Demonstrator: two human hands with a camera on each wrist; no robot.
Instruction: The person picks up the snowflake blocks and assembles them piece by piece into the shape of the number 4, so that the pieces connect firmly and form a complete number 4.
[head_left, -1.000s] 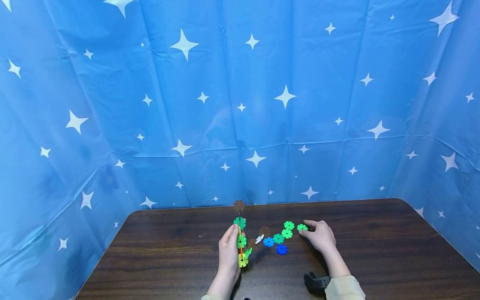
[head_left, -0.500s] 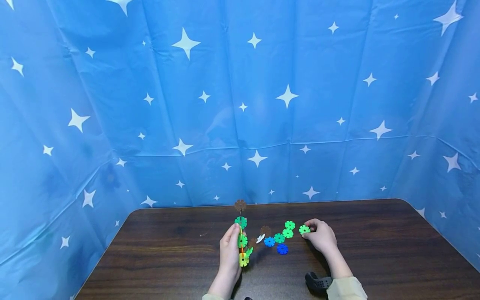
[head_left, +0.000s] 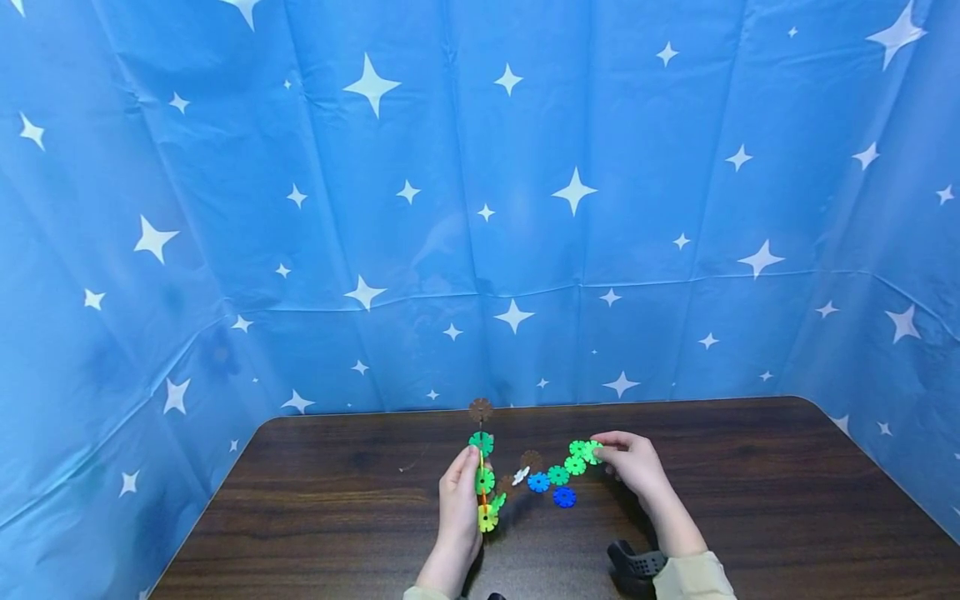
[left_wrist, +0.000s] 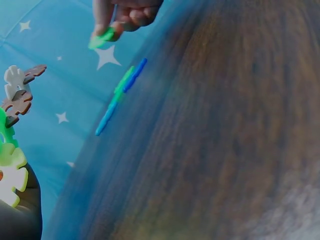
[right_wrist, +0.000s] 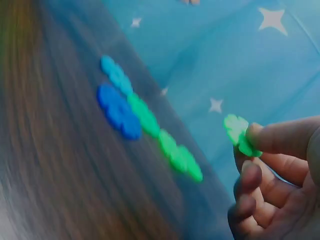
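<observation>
My left hand (head_left: pixel 456 500) grips a chain of notched plastic snowflake discs (head_left: pixel 487 518) joined edge to edge, in yellow, greens and brown. From it a side branch with a white disc (left_wrist: pixel 15 80) and brown discs juts rightward. Between thumb and fingers, my right hand (head_left: pixel 641 467) pinches one light green snowflake disc (right_wrist: pixel 236 129), held above the table. Left of that hand, loose discs lie flat: light green ones (head_left: pixel 575 466), a teal one (head_left: pixel 557 476), a light blue one (head_left: pixel 538 482) and a dark blue one (head_left: pixel 565 497). The left palm hides part of the chain.
The dark wooden table (head_left: pixel 337 508) reaches back to a blue curtain (head_left: pixel 420 208) with white stars. A black strap (head_left: pixel 636 562) is by the right wrist, next to the pale sleeve (head_left: pixel 693 575).
The right hand picked the light green disc up off the table, then moved left with it, over the other light green discs. The left hand and its chain stay nearly still.
</observation>
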